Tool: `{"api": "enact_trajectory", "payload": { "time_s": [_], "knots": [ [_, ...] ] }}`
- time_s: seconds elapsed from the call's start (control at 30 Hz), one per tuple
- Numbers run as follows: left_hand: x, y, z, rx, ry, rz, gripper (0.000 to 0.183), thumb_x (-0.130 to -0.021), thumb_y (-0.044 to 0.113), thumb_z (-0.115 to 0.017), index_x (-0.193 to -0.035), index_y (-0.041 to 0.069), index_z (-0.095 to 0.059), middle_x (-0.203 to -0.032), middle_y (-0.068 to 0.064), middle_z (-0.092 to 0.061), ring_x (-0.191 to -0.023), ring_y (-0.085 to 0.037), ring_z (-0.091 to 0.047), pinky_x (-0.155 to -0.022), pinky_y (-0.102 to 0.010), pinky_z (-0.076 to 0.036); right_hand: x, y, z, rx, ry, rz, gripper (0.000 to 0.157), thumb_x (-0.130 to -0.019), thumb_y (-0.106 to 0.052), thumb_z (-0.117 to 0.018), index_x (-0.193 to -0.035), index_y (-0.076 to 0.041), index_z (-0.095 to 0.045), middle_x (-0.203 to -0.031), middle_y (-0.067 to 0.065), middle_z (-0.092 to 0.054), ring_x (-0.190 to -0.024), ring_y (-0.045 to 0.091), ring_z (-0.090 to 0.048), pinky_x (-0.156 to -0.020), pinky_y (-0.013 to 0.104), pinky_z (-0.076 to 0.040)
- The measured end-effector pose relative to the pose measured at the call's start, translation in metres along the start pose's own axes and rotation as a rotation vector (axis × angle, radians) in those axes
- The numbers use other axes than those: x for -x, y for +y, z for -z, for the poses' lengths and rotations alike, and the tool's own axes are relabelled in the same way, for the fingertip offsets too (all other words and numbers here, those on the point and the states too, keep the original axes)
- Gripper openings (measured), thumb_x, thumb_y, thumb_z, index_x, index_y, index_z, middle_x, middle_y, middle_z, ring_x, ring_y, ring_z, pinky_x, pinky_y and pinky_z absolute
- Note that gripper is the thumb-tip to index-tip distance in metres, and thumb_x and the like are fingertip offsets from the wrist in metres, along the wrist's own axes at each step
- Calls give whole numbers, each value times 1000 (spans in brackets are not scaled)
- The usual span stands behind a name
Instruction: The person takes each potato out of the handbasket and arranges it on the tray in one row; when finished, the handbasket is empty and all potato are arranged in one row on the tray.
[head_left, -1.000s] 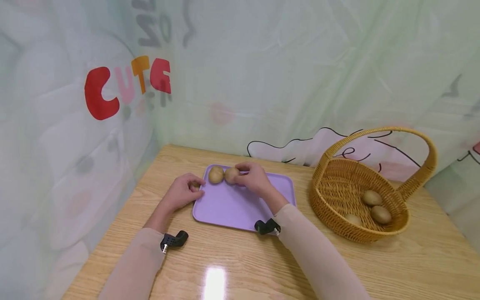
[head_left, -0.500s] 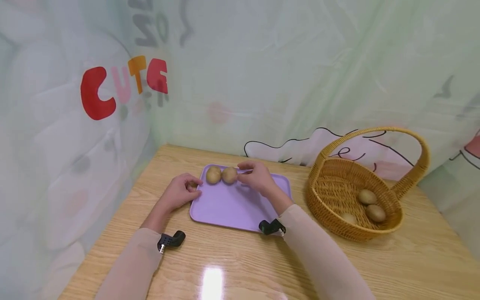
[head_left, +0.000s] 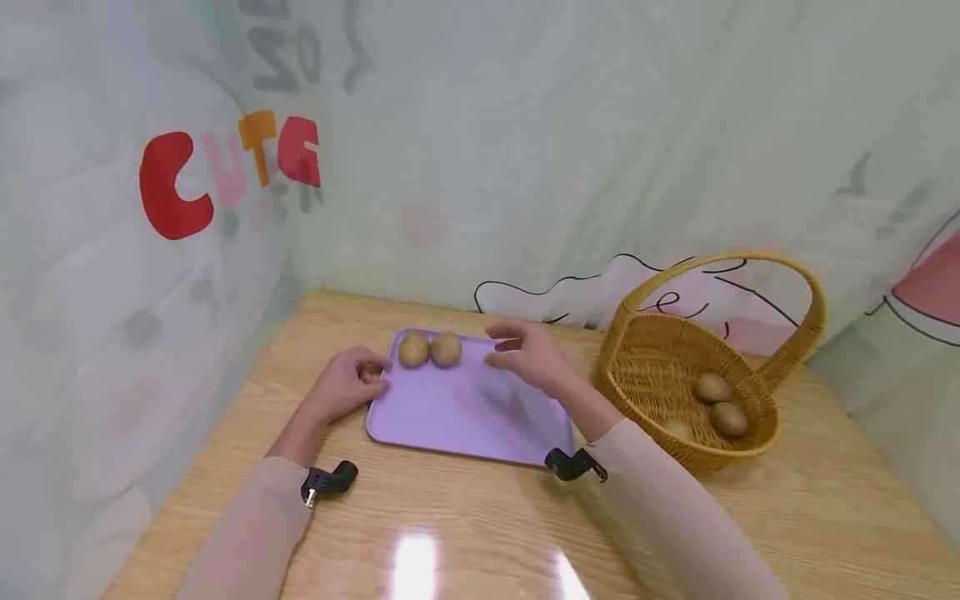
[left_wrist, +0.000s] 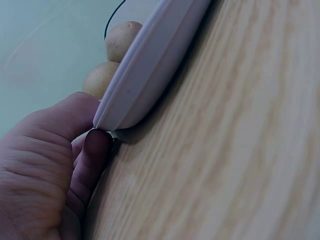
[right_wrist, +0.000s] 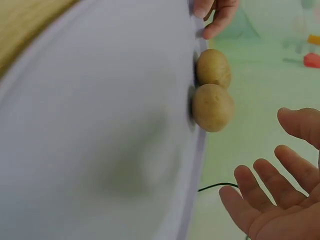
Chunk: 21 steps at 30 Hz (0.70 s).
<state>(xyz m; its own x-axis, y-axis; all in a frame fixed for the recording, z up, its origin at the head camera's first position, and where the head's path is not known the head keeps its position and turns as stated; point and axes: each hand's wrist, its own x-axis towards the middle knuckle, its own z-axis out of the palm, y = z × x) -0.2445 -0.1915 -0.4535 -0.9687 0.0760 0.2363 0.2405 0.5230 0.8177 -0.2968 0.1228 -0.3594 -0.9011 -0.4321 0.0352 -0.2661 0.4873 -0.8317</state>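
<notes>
Two round potatoes, the left one [head_left: 413,349] and the right one [head_left: 446,349], sit side by side in the far left corner of a purple tray [head_left: 472,421]. My left hand [head_left: 347,385] holds the tray's left rim; in the left wrist view, its fingertips lie above and below the tray edge [left_wrist: 145,65]. My right hand [head_left: 532,358] hovers over the tray's far right part, fingers spread and nothing in them. In the right wrist view, the open right hand [right_wrist: 285,200] is apart from both potatoes.
A wicker basket [head_left: 652,367] with a tall handle stands right of the tray, with three potatoes [head_left: 727,419] inside. Everything rests on a wooden table [head_left: 480,533]. Printed curtains [head_left: 525,167] hang behind and on the left.
My right hand has let go of the right potato and moved to the right, its fingers spreading. The left hand has stayed at the tray rim. The head view has shifted slightly right.
</notes>
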Motion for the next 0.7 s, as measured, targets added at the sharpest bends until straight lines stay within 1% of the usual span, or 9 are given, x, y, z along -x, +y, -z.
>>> {"api": "enact_trajectory", "payload": {
  "time_s": [0.1, 0.23, 0.37, 0.53, 0.7],
  "knots": [
    [0, -3, 0, -8, 1, 3, 27, -79, 9, -78, -104, 6, -72, -86, -6, -59, -71, -18, -54, -62, -28, -46, 11, -4, 7, -15, -9, 23, 49, -82, -10, -76, -128, -3, -61, -127, 10, -61, -119, 35, -56, -92, 41, -49],
    [1, -3, 2, -4, 1, 2, 27, -78, 9, -78, -105, 5, -72, -86, -5, -60, -71, -18, -54, -62, -28, -46, 25, -8, 18, 12, -12, 33, 48, -83, -12, -76, -128, -8, -61, -128, 7, -61, -119, 32, -56, -91, 40, -50],
    [1, -2, 3, -2, 10, -9, 27, -78, 8, -78, -104, 5, -73, -87, -6, -60, -70, -18, -55, -61, -27, -45, 40, -9, 30, 42, -6, 67, 48, -83, -15, -77, -128, -9, -61, -127, 5, -61, -118, 30, -57, -91, 40, -50],
    [2, -3, 1, 0, 9, -8, 26, -78, 8, -78, -104, 4, -73, -88, -7, -60, -70, -18, -54, -60, -26, -45, 61, -4, 41, 48, 1, 80, 48, -82, -14, -78, -127, -8, -62, -126, 6, -62, -116, 29, -58, -94, 42, -48],
    [1, -3, -3, 5, 12, -16, 25, -78, 7, -78, -103, 4, -73, -90, -7, -61, -70, -18, -55, -59, -25, -45, 81, 2, 55, 67, 27, 75, 44, -83, -15, -77, -125, -11, -63, -125, 3, -63, -114, 24, -59, -96, 40, -47]
  ]
}}
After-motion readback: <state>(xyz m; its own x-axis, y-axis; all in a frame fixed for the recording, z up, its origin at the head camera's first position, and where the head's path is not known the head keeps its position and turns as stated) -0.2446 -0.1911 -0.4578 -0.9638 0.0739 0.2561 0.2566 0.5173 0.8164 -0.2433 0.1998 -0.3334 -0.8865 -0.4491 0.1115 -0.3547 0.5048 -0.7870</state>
